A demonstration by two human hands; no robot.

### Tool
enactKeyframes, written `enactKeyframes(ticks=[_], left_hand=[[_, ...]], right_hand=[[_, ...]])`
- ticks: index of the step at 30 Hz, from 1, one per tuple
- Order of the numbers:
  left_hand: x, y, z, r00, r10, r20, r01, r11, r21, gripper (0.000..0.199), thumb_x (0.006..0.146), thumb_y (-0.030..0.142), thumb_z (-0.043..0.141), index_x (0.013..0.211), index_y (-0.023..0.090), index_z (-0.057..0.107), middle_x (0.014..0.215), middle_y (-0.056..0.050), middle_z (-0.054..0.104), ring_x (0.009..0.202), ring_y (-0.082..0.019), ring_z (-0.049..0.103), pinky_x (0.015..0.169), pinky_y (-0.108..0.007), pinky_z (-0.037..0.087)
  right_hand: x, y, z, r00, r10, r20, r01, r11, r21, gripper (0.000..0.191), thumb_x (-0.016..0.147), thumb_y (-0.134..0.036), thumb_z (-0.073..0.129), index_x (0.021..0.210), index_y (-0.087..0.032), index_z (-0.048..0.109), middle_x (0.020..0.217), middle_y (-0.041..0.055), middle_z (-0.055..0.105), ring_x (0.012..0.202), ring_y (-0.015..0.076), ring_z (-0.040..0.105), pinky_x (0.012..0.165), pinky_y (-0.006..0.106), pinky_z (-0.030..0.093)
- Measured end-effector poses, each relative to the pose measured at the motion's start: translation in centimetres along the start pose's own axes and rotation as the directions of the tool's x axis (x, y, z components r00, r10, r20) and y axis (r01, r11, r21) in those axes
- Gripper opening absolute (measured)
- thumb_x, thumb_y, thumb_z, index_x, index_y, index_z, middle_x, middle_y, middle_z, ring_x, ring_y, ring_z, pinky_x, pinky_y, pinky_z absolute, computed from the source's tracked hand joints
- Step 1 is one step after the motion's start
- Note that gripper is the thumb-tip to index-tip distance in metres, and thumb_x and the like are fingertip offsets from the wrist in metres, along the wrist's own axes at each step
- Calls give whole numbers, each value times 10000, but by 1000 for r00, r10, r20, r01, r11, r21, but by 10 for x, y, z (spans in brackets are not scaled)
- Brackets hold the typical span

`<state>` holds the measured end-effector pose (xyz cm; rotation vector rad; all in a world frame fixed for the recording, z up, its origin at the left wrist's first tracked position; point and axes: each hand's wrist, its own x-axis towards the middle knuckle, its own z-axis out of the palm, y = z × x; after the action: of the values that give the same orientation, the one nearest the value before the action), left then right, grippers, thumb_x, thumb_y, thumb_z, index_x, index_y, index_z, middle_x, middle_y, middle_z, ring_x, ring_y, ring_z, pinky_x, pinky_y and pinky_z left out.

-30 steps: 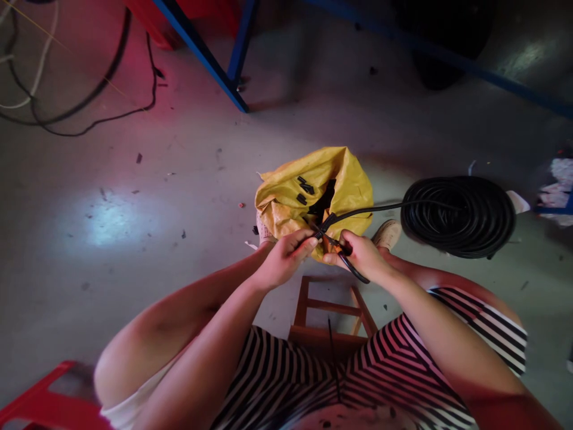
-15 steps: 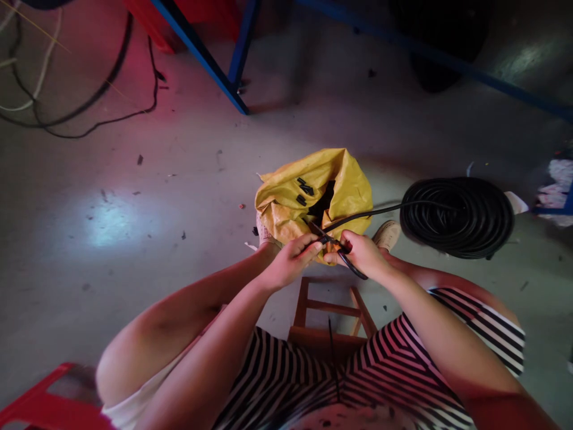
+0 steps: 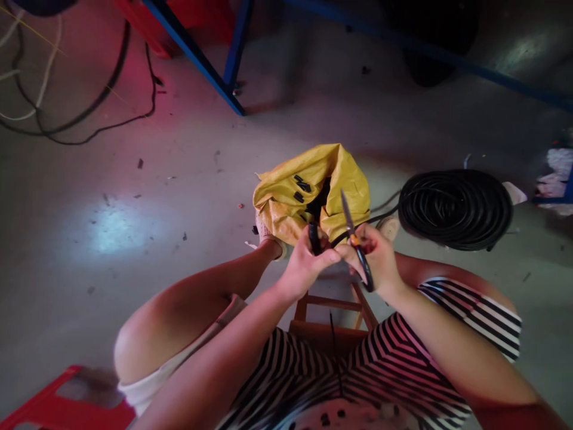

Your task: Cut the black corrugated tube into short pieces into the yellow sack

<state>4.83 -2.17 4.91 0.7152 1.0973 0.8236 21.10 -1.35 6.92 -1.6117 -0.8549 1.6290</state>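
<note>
In my left hand (image 3: 304, 269) is a short black piece of tubing (image 3: 314, 237), pinched between the fingers. My right hand (image 3: 380, 260) is closed on scissors (image 3: 353, 239) with dark handles and an orange part at the pivot; their blades point up and away from me and look closed. A black tube (image 3: 378, 216) runs from the coil on the right to my hands, its near end partly hidden by my fingers. Just beyond both hands stands a crumpled yellow bag (image 3: 286, 179), its mouth open, with several short black pieces (image 3: 302, 184) on its folded rim.
A coil of black tubing (image 3: 456, 209) lies on the floor to the right. Below my hands is a small wooden stool (image 3: 333, 303). Blue metal legs (image 3: 230, 89) and a red stool (image 3: 54, 406) stand around me. Loose cables (image 3: 102, 89) lie at the upper left.
The scissors have come away from the black tube and swung upright in my right hand. My left hand has turned, now showing the short black piece on end.
</note>
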Motion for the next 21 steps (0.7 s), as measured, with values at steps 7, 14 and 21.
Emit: enactKeyframes(ticks=[7,14,21], left_hand=[[10,5,-1,987,-58,151,89,974,-208,788,583,903,708,877,229,425,885,-42,637,815,-236,677,638,-327,561],[7,27,9,992,8,127,22,971,-239,685,601,645,906,887,218,453,916,-24,674,877,-242,710,706,-358,617],[-6,43,21,993,72,92,-76,996,41,797,526,522,985,1140,195,595,1167,-117,701,1118,-325,677,1016,-491,555]], right_hand=[[-9,-6,14,990,33,135,-54,987,154,623,529,-565,945,725,-233,455,548,-106,458,390,79,449,348,215,386],[-7,-11,12,993,28,115,-49,981,189,610,503,-529,965,764,-229,502,596,-92,479,461,86,454,381,223,441],[-2,-23,11,997,-25,72,18,995,98,605,536,-542,941,720,-228,458,634,-71,521,526,96,472,476,239,426]])
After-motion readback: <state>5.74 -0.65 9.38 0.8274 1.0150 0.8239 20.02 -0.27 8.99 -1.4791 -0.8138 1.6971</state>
